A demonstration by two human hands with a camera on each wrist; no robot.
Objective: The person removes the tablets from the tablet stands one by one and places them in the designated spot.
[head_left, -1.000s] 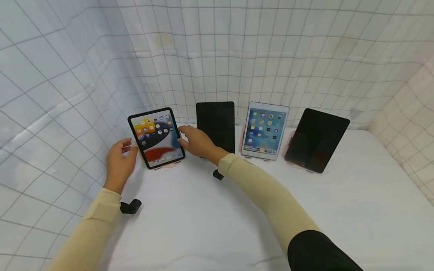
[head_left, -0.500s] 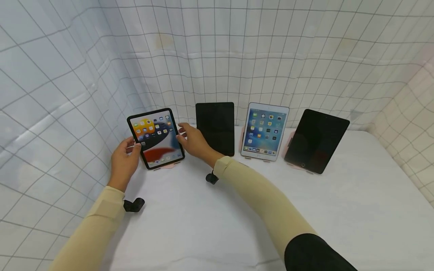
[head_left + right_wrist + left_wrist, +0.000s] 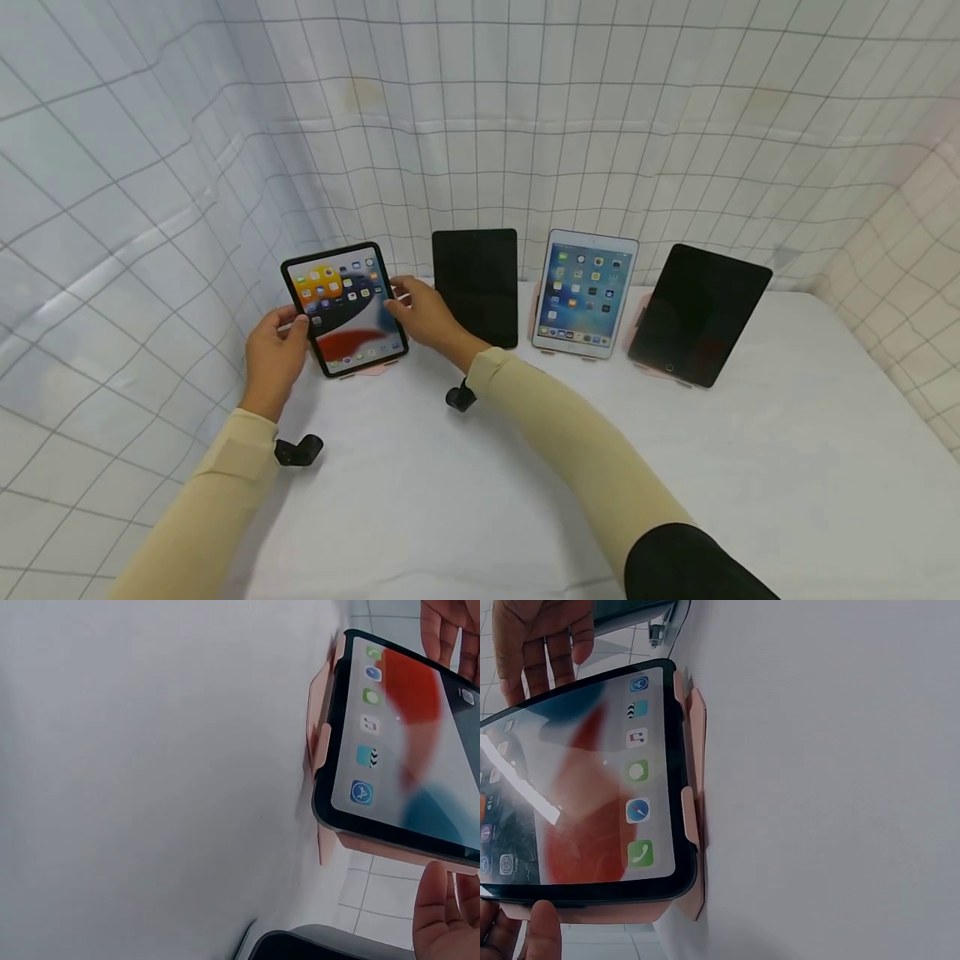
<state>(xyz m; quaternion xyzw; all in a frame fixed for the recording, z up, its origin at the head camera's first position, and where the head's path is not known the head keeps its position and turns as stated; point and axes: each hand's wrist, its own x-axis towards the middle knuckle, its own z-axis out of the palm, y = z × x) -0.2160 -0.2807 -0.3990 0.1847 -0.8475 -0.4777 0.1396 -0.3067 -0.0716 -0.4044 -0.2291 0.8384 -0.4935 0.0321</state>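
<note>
A lit tablet in a black case (image 3: 343, 307) leans on a pink stand (image 3: 371, 367) at the left end of a row. My left hand (image 3: 272, 354) holds its left edge, thumb on the front rim. My right hand (image 3: 427, 315) holds its right edge, with the fingers behind and the thumb in front. The left wrist view shows the tablet (image 3: 592, 780) close up on its stand (image 3: 694, 787), my left thumb (image 3: 544, 934) at one edge and my right hand's fingers (image 3: 540, 637) at the other. In the right wrist view the tablet (image 3: 412, 750) fills the right side, with my right thumb (image 3: 442, 915) below it.
Three more tablets stand in the row: a dark one (image 3: 476, 287), a white lit one (image 3: 585, 292) and a dark one (image 3: 697, 312) at the right. All rest on a white table (image 3: 525, 483) enclosed by grid-patterned cloth (image 3: 112, 208) on three sides.
Both hands have closed in on the leftmost tablet. The left hand moved right onto its left edge, and the right hand drew in against its right edge. The tablet stays on its stand.
</note>
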